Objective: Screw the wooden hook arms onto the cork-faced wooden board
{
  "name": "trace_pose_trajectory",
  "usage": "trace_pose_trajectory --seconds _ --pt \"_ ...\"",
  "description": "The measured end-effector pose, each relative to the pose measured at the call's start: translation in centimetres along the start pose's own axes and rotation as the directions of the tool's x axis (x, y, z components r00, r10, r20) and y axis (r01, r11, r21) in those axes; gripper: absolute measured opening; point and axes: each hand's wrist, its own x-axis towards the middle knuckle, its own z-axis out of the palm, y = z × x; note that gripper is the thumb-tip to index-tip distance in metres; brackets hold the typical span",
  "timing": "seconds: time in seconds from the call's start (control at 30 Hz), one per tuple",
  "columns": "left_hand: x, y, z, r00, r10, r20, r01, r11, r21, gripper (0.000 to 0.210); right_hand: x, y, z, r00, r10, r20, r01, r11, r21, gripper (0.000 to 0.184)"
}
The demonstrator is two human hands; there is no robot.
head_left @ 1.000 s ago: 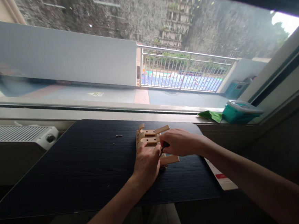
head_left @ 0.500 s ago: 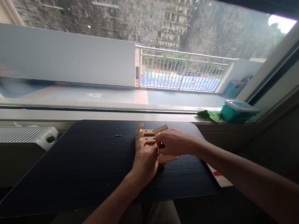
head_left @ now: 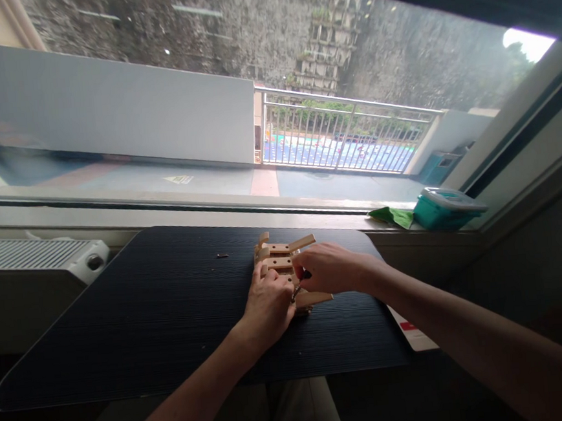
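Observation:
A light wooden assembly (head_left: 279,262) of slats with dark holes and raised end pieces lies on the dark table (head_left: 138,312). My left hand (head_left: 267,302) is closed over its near left side, fingers pressing on the wood and covering part of it. At its right side, my right hand (head_left: 329,266) is curled in a fist around a screwdriver (head_left: 296,293) with a dark handle and thin metal shaft. The shaft slants down toward my left thumb; its tip is hard to make out. Wooden strips (head_left: 317,297) stick out to the right beneath my right hand.
A small screw (head_left: 222,255) lies on the table left of the assembly. On the sill are a teal box (head_left: 444,210) with a clear lid and a green cloth (head_left: 392,216). A white and red booklet (head_left: 414,333) sits by the table's right edge; a radiator (head_left: 36,256) stands left.
My left hand has shifted slightly left and down, exposing more of the slats and the metal shaft. My right hand stays nearly in place, still gripping the screwdriver.

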Motion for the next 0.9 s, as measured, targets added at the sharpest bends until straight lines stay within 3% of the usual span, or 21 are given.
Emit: trace_pose_trajectory --seconds 0.27,0.4,0.63,0.9 --pt "0.1 0.1 0.6 1.000 -0.020 0.009 0.020 1.000 -0.015 0.007 0.1 0.0 0.4 0.998 0.058 0.018 -0.058 0.998 -0.016 0.019" --pt "0.1 -0.1 0.6 1.000 -0.019 0.012 0.019 0.999 -0.026 0.012 0.4 0.1 0.2 0.999 0.027 0.025 -0.027 0.999 -0.024 0.023" --pt "0.3 0.0 0.3 0.999 -0.034 0.035 0.035 0.999 -0.040 0.002 0.8 -0.4 -0.4 0.997 0.000 0.075 0.006 0.997 -0.079 0.020" --pt "0.3 0.0 1.0 0.997 -0.068 -0.031 0.068 0.998 -0.013 0.002 0.4 -0.4 -0.8 0.998 0.008 0.066 -0.003 0.998 -0.070 0.018"
